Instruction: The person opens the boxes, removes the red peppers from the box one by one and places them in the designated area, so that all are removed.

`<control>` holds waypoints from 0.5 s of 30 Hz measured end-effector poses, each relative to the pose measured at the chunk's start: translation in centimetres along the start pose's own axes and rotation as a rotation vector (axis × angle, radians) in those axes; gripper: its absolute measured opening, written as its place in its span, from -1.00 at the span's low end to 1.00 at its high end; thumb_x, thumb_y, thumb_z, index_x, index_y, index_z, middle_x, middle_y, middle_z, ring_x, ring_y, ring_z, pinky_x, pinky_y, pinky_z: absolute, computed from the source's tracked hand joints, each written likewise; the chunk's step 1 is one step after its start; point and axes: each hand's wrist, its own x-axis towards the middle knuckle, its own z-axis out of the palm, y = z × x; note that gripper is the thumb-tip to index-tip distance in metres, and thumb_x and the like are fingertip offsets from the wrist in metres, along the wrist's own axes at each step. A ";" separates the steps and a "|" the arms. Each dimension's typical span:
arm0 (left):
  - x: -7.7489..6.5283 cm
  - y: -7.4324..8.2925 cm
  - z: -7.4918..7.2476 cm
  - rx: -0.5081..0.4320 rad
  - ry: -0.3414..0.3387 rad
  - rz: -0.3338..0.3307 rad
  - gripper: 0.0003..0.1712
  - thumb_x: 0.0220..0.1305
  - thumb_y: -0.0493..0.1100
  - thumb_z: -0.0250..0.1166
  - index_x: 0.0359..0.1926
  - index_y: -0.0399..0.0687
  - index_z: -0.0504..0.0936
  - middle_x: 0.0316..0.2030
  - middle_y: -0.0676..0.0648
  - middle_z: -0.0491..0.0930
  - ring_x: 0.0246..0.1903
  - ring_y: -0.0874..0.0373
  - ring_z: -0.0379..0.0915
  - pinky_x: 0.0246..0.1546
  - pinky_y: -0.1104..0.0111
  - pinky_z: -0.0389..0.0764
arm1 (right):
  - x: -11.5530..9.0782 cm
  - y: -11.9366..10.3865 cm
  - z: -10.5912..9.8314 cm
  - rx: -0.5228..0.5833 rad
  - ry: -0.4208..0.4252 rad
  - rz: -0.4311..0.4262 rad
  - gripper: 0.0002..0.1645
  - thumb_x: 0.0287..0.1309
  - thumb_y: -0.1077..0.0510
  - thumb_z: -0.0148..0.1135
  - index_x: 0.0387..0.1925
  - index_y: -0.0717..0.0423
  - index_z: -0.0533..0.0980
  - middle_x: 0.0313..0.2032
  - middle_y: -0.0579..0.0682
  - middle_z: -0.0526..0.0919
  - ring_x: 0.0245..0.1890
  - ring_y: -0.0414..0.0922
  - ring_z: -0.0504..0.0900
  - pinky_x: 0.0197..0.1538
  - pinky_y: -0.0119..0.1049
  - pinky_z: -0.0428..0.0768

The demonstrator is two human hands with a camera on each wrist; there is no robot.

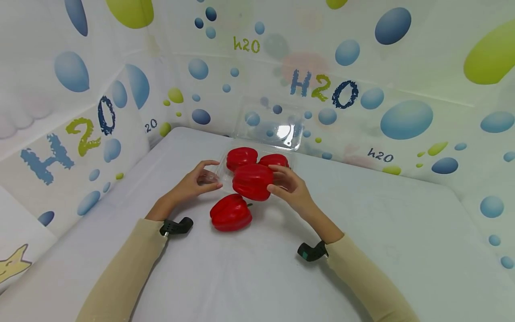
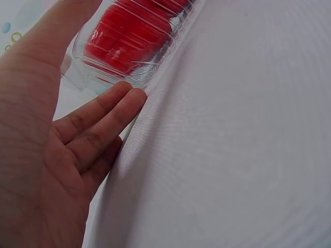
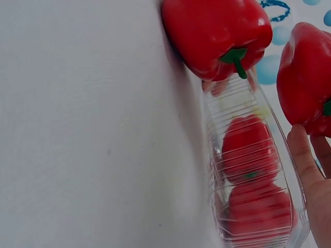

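Pepper (image 1: 252,182) pinched between thumb and fingers of right hand (image 1: 295,192), raised near rim of clear container (image 3: 232,101) with two more red peppers (image 1: 241,158) inside; another pepper (image 1: 230,213) lying in front on tabletop (image 1: 382,223). At container's left end, left hand (image 1: 195,182) spread wide, fingers nearly straight. Probably light, firm and slick-skinned; likely to slip if pinched by a rounded end. Best taken across broad lobes, not by short green stem (image 3: 327,107). Container seemingly thin, easily flexed. Readable on backdrop (image 1: 342,129): "H2O", "h2O"; no label on visible pepper skin.
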 end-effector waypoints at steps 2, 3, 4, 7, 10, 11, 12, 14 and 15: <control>0.0 0.0 0.0 -0.002 0.000 -0.001 -0.22 0.29 -0.19 0.31 0.41 -0.12 0.12 0.07 -0.35 0.52 0.10 -0.22 0.47 0.16 -0.04 0.48 | -0.3 0.0 -0.1 -0.001 0.000 -0.013 -0.32 0.17 0.20 0.32 0.30 0.20 0.34 0.14 0.28 0.51 0.06 0.11 0.55 0.04 -0.28 0.63; 0.0 0.0 0.0 -0.004 0.000 -0.003 -0.23 0.29 -0.19 0.31 0.41 -0.11 0.12 0.06 -0.35 0.52 0.10 -0.22 0.47 0.16 -0.04 0.48 | -0.4 0.1 -0.2 0.001 0.000 -0.016 -0.32 0.17 0.21 0.32 0.30 0.22 0.33 0.14 0.29 0.51 0.06 0.11 0.55 0.04 -0.28 0.63; 0.0 0.0 0.0 -0.004 0.000 -0.003 -0.23 0.29 -0.19 0.31 0.41 -0.11 0.12 0.06 -0.35 0.52 0.10 -0.22 0.47 0.17 -0.04 0.47 | -0.5 0.0 -0.2 0.003 -0.001 -0.018 -0.31 0.16 0.22 0.32 0.30 0.23 0.33 0.15 0.29 0.50 0.06 0.11 0.54 0.04 -0.28 0.62; 0.0 0.1 0.0 -0.001 0.001 -0.006 -0.23 0.28 -0.19 0.32 0.40 -0.12 0.12 0.06 -0.36 0.52 0.10 -0.23 0.47 0.17 -0.04 0.47 | -0.9 0.0 -0.4 0.005 0.000 -0.018 -0.30 0.14 0.28 0.31 0.30 0.26 0.32 0.16 0.30 0.49 0.08 0.10 0.53 0.06 -0.28 0.62; 0.0 0.1 0.0 0.002 0.002 -0.008 -0.22 0.28 -0.19 0.32 0.41 -0.11 0.12 0.06 -0.36 0.52 0.10 -0.23 0.46 0.17 -0.05 0.47 | -1.2 0.0 -0.6 0.017 -0.004 -0.017 -0.29 0.12 0.28 0.32 0.31 0.27 0.31 0.17 0.30 0.47 0.09 0.07 0.53 0.07 -0.27 0.61; 0.0 0.1 0.0 0.004 0.002 -0.009 -0.22 0.28 -0.19 0.32 0.41 -0.11 0.12 0.06 -0.36 0.52 0.10 -0.23 0.47 0.17 -0.05 0.47 | -1.3 0.0 -0.7 0.021 -0.006 -0.018 -0.29 0.12 0.28 0.32 0.31 0.27 0.31 0.18 0.31 0.47 0.09 0.06 0.53 0.07 -0.27 0.61; 0.0 0.1 0.0 0.005 0.003 -0.010 -0.22 0.28 -0.18 0.32 0.41 -0.11 0.12 0.06 -0.36 0.51 0.10 -0.23 0.46 0.17 -0.05 0.47 | -1.4 0.0 -0.7 0.026 -0.008 -0.018 -0.28 0.12 0.28 0.33 0.31 0.28 0.31 0.18 0.31 0.46 0.09 0.05 0.53 0.07 -0.27 0.61; 0.0 0.1 0.0 0.008 0.003 -0.014 -0.21 0.28 -0.18 0.32 0.41 -0.11 0.12 0.07 -0.36 0.51 0.10 -0.22 0.46 0.16 -0.05 0.47 | -1.6 0.0 -0.9 0.037 -0.012 -0.017 -0.27 0.12 0.26 0.34 0.31 0.29 0.30 0.19 0.31 0.45 0.09 0.04 0.53 0.07 -0.25 0.61; 0.0 0.1 0.0 0.009 0.003 -0.015 -0.21 0.28 -0.18 0.32 0.42 -0.10 0.12 0.07 -0.36 0.51 0.11 -0.22 0.46 0.16 -0.05 0.47 | -1.7 0.1 -0.9 0.041 -0.016 -0.018 -0.27 0.12 0.25 0.34 0.31 0.30 0.30 0.19 0.31 0.45 0.09 0.03 0.54 0.07 -0.25 0.61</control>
